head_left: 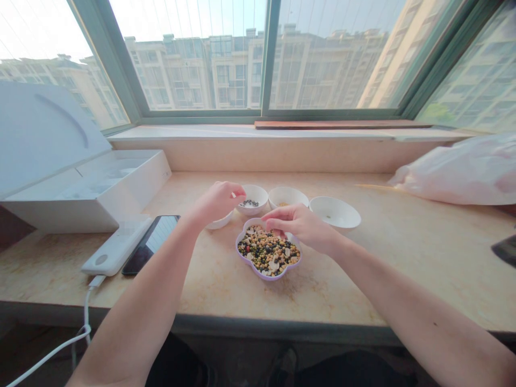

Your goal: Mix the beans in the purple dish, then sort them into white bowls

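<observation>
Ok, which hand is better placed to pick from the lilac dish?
Likely the right hand: its fingers are over the lilac dish, while the left hand is at a white bowl.

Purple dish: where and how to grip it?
I'd hold the purple dish by opposite side walls, left and right, coming in from the near side. Its scalloped wall gives lobes for fingers to wrap. White bowls stand just behind it and the right hand is over its far part. Keep it level: it's open-topped and full of loose beans.
</observation>
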`<state>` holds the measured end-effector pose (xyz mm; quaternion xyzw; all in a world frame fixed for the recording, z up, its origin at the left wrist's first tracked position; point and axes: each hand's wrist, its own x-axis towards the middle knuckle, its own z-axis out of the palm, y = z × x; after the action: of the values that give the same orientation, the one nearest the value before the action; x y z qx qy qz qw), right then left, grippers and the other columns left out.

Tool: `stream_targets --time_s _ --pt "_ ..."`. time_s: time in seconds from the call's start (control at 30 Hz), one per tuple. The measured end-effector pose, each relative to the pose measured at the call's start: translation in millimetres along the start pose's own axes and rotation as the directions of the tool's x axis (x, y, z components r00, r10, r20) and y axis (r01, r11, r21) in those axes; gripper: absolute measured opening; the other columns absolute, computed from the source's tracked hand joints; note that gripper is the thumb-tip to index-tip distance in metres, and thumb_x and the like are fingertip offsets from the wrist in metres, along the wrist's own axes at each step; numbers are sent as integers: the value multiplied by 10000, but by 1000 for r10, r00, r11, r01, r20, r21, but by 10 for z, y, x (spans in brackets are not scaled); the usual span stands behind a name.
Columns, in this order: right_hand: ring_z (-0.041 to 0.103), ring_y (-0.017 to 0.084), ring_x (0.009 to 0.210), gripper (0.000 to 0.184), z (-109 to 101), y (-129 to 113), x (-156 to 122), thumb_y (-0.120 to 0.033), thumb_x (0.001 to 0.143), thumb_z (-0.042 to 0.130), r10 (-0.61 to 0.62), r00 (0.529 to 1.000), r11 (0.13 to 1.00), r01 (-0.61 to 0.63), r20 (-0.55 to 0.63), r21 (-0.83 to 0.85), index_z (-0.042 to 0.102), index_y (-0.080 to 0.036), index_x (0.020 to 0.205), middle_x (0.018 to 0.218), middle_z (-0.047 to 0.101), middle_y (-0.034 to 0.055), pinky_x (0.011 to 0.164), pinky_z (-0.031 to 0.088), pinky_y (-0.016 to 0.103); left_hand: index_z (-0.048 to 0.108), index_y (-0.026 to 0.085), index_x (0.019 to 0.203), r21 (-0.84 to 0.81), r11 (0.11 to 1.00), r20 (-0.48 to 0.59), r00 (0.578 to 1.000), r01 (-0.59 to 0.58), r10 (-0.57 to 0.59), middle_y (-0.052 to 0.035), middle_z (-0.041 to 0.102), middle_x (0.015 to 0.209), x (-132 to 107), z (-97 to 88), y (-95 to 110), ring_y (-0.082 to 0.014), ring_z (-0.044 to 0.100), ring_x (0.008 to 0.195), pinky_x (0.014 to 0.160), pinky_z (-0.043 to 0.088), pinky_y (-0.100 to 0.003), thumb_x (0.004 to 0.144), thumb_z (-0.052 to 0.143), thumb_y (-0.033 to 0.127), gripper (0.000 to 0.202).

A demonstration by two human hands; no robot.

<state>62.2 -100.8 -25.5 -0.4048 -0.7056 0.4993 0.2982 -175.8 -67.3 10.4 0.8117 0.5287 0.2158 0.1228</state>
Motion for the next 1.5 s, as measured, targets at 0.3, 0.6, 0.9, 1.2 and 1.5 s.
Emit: stream_targets --time_s 0.3,0.6,0.9,1.2,1.5 --pt "737 168 791 525 -105 10 40 -387 719 896 72 993 934 -34 -95 356 656 -202 1147 953 785 71 772 611 325 776 199 1042 -376 902 21 971 -213 238 -44 790 1028 -4 313 272 -161 721 926 835 546 -268 948 612 288 209" --pt "708 185 682 517 -94 -14 19 -492 763 832 43 977 990 -13 -210 141 621 -194 1129 847 759 65 615 576 315 788 176 952 -445 866 -27 970 -228 242 -45 797 921 -2 318 295 -157 727 862 798 554 -264 921 633 247 173" --pt "732 291 998 219 103 -117 -132 -250 960 568 -151 977 492 207 152 -846 746 -189 1072 1042 784 99 869 539 404 795 175 871 207 969 -58 990 135 -125 -77 792 896 -50 -203 -118 -190 702 795 720 511 -264 854 542 148 255" --pt "680 324 1179 291 114 -13 -102 -338 974 599 -32 980 486 189 199 -853 716 -181 1189 1291 713 133 996 520 423 775 150 782 381 863 206 879 333 -430 -99 735 755 28 -154 -322 -186 655 660 554 399 -260 787 604 167 171" --pt "687 259 1177 357 70 59 -43 -110 889 613 -112 971 645 232 210 -728 733 -243 1198 1320 721 42 986 524 344 770 139 834 481 829 275 849 286 -452 -120 733 779 52 -42 -305 -198 656 692 579 397 -259 743 615 182 185"
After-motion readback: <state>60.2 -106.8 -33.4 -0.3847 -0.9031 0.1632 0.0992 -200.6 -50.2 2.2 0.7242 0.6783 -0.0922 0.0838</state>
